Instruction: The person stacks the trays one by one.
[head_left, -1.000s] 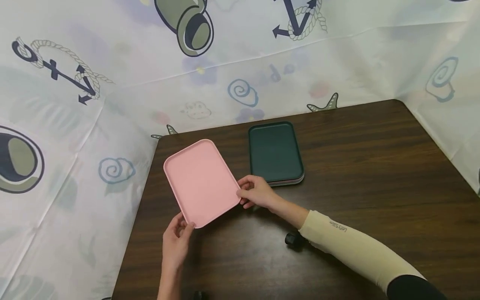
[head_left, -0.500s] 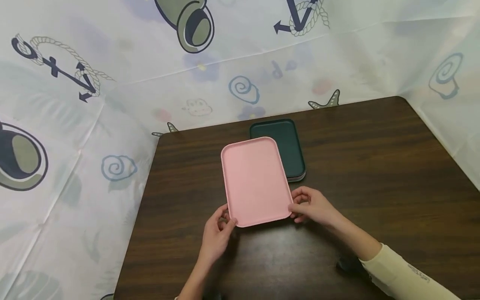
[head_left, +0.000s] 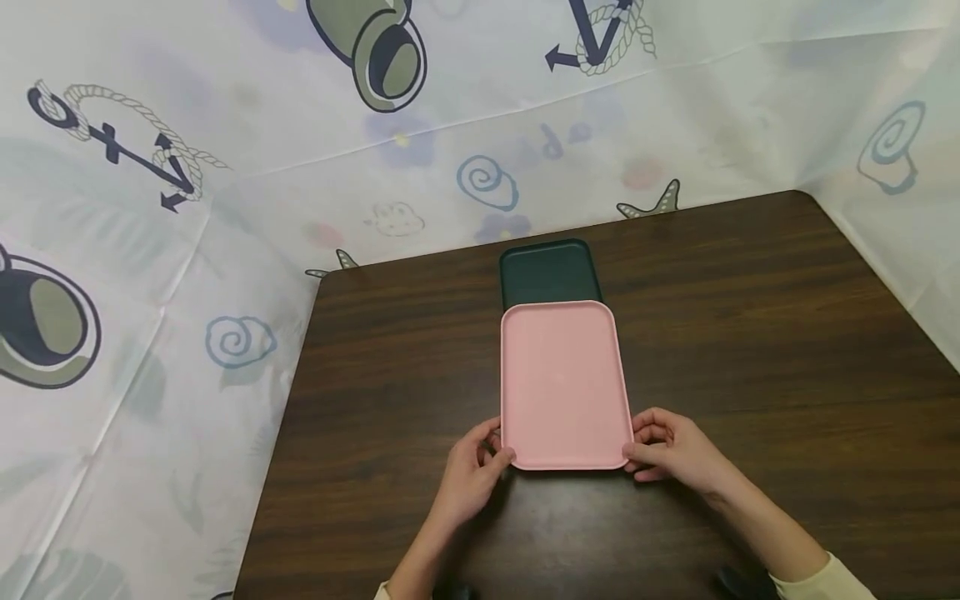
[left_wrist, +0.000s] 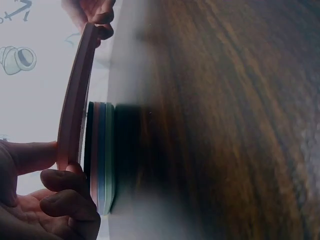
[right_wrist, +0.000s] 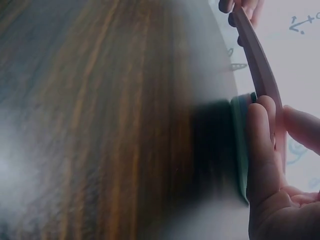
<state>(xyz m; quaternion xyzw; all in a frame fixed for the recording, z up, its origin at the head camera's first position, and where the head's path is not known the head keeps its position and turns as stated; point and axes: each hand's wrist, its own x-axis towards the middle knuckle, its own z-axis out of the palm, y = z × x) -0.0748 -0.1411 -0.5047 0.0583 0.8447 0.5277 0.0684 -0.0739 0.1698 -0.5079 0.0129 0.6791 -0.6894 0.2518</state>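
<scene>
A pink rectangular tray (head_left: 564, 383) with a low raised rim is held up by both hands at its near corners. My left hand (head_left: 472, 475) pinches the near left corner, thumb on top and fingers beneath. At the near right corner my right hand (head_left: 675, 450) pinches it the same way. Behind it lies a stack of trays with a dark green one (head_left: 551, 273) on top; the pink tray covers its near part in the head view. The left wrist view shows the stack's edges (left_wrist: 101, 155) in several colours, and a gap between the held tray and the table.
The dark wood-grain table (head_left: 750, 350) reaches to a patterned white curtain (head_left: 300, 142) at the back and sides. Low in the head view, small dark objects (head_left: 738, 581) sit by the forearms.
The pink tray has moved right and then nearer, turning from slanted to nearly straight. Both hands have travelled with it, keeping their hold on the corners. The stack stays put.
</scene>
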